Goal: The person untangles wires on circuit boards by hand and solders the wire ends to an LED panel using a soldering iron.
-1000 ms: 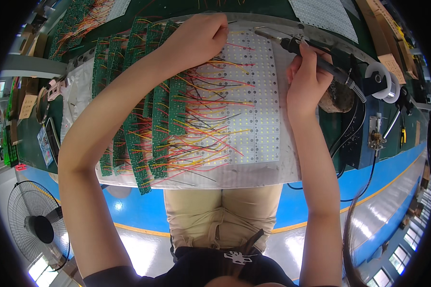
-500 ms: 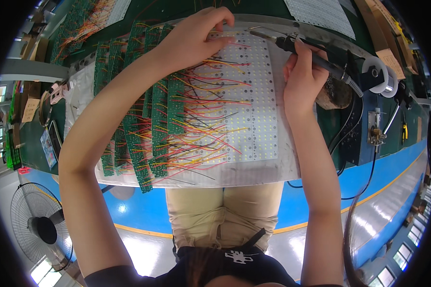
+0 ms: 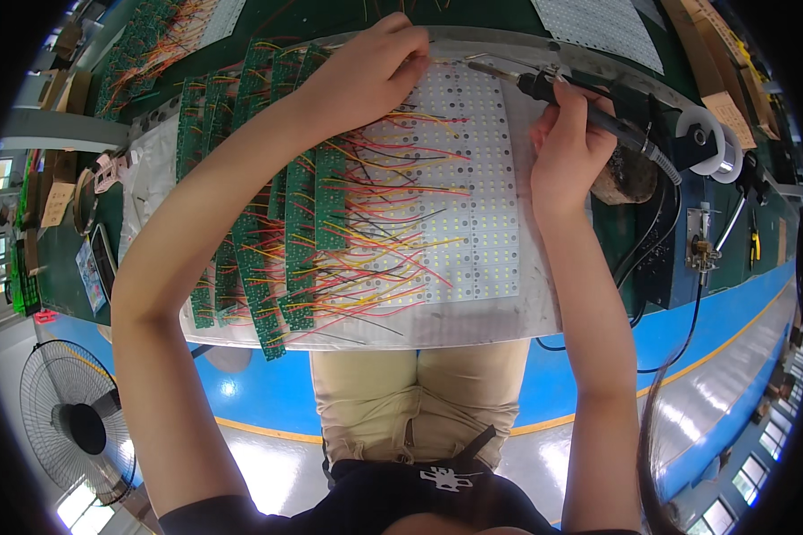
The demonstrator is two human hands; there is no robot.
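Green bench (image 3: 491, 18) runs beneath everything, extending past the LED panel (image 3: 491, 214) on all visible sides except the near one. A pale work board (image 3: 473, 328) lies directly under the LED panel, showing as a margin at its right and near edges. The LED panel itself: white, flat, gridded with small yellowish dots and darker round spots.

Green circuit strips (image 3: 330, 214) sit left of the LED panel, in rough overlapping columns; one juts beyond the near edge of the work board. A second white panel (image 3: 598, 31) lies well beyond the LED panel, to the far right.

Left hand (image 3: 379, 67) is over the far left part of the LED panel, its forearm crossing above the strips. Grip narrow, fingers curled, thumb close to the index; whether anything is pinched there cannot be told.

Right hand (image 3: 569, 147) is just right of the LED panel, its grip closed around the soldering iron (image 3: 617, 131). The tip points left over the LED panel's far edge, near the left hand; contact cannot be made out.

Right of the LED panel: a brown, rough block (image 3: 623, 183), then a solder spool (image 3: 692, 156). Yellow-handled pliers (image 3: 755, 245) farther right. Thinnest of all, red, yellow and black wires (image 3: 393, 234) fan from the strips across the LED panel's left part.
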